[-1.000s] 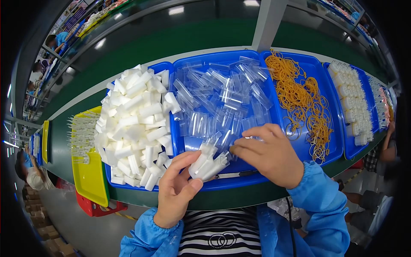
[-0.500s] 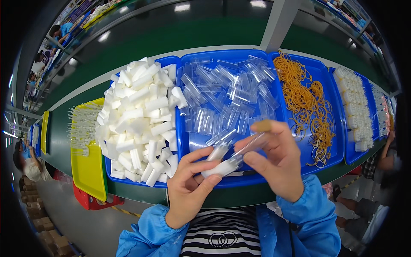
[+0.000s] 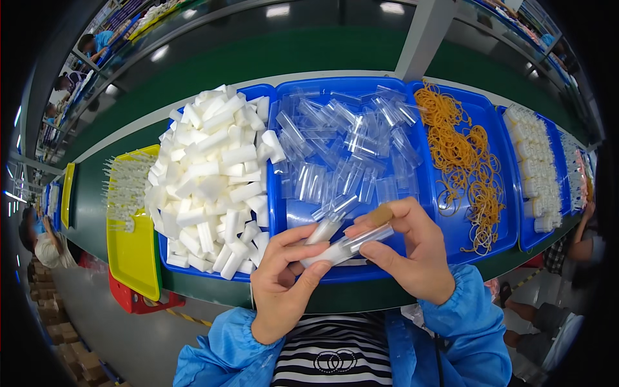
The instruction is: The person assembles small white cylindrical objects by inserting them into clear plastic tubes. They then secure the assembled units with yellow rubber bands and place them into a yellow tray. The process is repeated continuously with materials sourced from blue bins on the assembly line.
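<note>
Together, both hands' fingers pinch slim tubes — white foam ends, clear glossy plastic sleeves.

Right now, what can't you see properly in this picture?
Head view only:
- How many small parts the left hand and right hand pinch: the fingers cover them, and the clear tube blends in.
- The bottom of the blue tray: white foam blocks and clear tubes bury it.
- The far right trays: bent and cut by the dark rim.
- The thin pieces on the yellow tray: too small.
</note>
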